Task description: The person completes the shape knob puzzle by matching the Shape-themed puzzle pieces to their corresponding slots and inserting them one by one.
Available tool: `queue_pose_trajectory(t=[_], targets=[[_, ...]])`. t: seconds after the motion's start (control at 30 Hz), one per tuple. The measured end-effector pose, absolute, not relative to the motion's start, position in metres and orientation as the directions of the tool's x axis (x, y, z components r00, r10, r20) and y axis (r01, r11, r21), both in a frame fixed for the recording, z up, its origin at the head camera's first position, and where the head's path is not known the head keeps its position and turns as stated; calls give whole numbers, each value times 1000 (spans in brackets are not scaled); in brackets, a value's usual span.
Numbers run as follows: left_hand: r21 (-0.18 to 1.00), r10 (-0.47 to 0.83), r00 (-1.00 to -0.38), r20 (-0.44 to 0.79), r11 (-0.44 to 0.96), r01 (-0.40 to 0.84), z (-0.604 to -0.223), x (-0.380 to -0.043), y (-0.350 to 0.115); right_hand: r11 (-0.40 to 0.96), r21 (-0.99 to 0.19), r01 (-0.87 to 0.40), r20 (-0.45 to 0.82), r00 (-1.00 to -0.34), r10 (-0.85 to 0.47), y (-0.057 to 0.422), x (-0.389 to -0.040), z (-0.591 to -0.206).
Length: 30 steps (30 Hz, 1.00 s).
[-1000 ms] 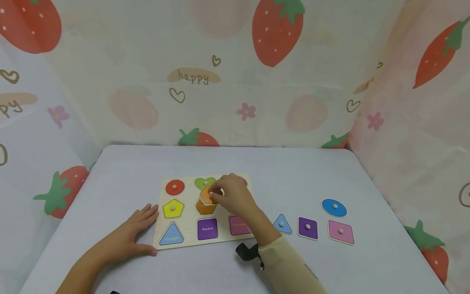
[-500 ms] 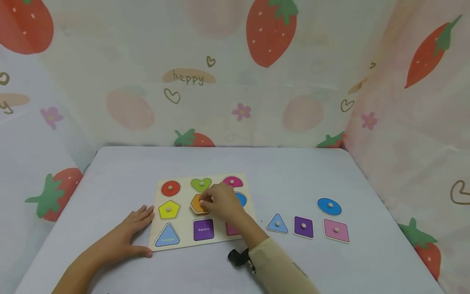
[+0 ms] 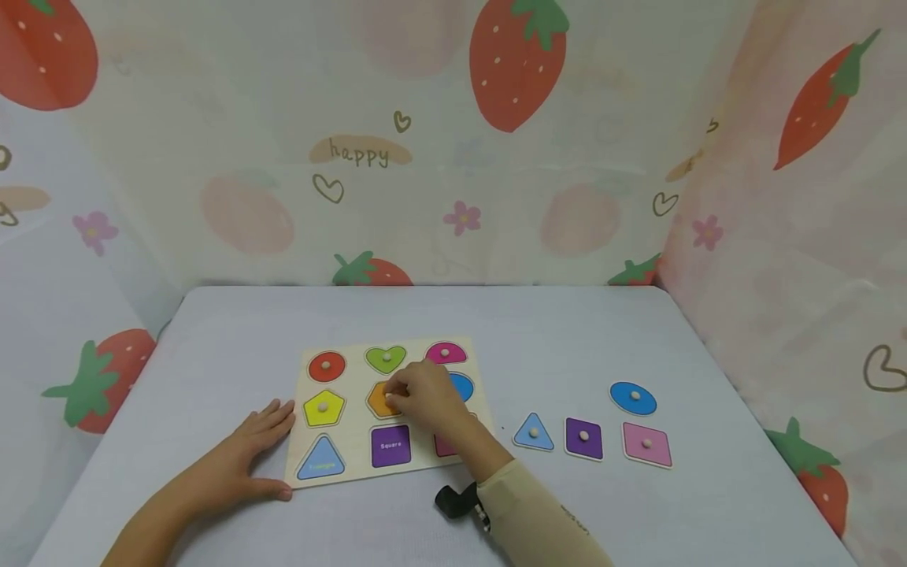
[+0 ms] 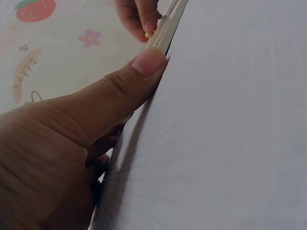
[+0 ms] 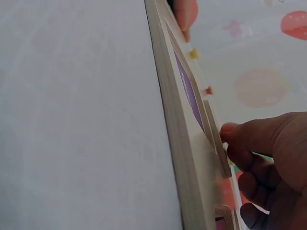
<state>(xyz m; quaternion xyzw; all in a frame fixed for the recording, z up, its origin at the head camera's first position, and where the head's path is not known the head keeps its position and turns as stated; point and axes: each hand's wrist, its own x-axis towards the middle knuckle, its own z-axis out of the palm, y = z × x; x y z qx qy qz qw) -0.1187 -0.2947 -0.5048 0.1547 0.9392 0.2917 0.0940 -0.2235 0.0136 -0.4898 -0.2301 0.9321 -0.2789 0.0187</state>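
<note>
A wooden shape puzzle board [image 3: 357, 442] lies on the table. My right hand [image 3: 427, 394] pinches the small knob of an orange hexagon piece [image 3: 376, 400] at the board's middle slot. In the right wrist view the hexagon piece [image 5: 218, 141] sits a little proud of the board; whether it is fully seated I cannot tell. My left hand [image 3: 244, 453], fingers spread, rests on the table with fingertips and thumb against the board's left edge. Red circle, yellow pentagon, green heart and magenta semicircle pieces sit in the board. Triangle and square slots show bare; the rectangle slot is partly covered by my right arm.
To the board's right lie loose knobbed pieces: a blue triangle [image 3: 534, 434], a purple square [image 3: 584, 439], a pink rectangle [image 3: 647, 446] and a blue oval [image 3: 634, 398]. A strawberry-print curtain [image 3: 439, 181] surrounds the white table [image 3: 567, 331].
My right hand has brought the orange hexagon from above the board, near the heart, down over the hexagon slot. The left hand keeps its place at the board's edge. The head view has shifted slightly.
</note>
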Motion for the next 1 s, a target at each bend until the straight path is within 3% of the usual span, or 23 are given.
queue_pose_trajectory(t=[1.0], targets=[[571,342,-935,-91,787,232,-504,-120,-292,770,-521,-369,84,-919,-384,12,-220,-494]])
